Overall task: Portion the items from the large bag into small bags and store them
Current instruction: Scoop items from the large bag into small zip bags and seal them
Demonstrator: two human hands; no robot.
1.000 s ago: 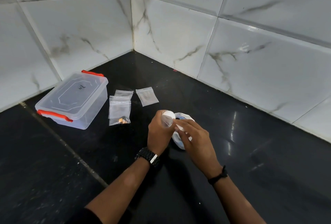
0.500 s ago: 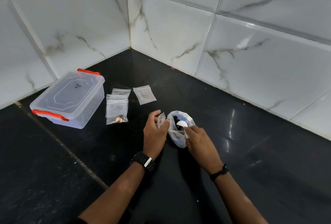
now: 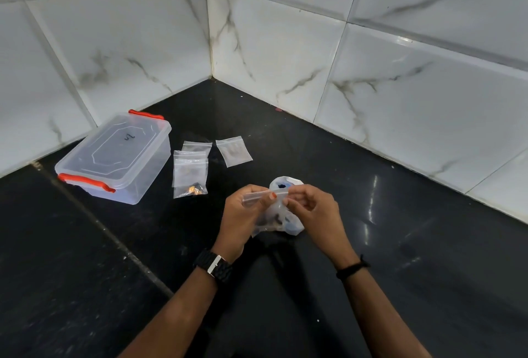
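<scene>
You are pinching the small bag (image 3: 268, 209) at its zip strip with both hands' fingers (image 3: 288, 202); it is feeling thin and slippery.

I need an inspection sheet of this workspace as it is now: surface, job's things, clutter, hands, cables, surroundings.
Surface: glossy black counter, with glare.
Job's things: small zip bag in both hands; large bag behind it; filled small bag and empty zip bags lying flat; lidded clear storage box, red clips.
Clutter: nothing seen.
Hands: left hand and right hand each pinch the bag's top edge.
Cables: nothing seen.
Surroundings: white marble-look wall tiles, corner.
</scene>
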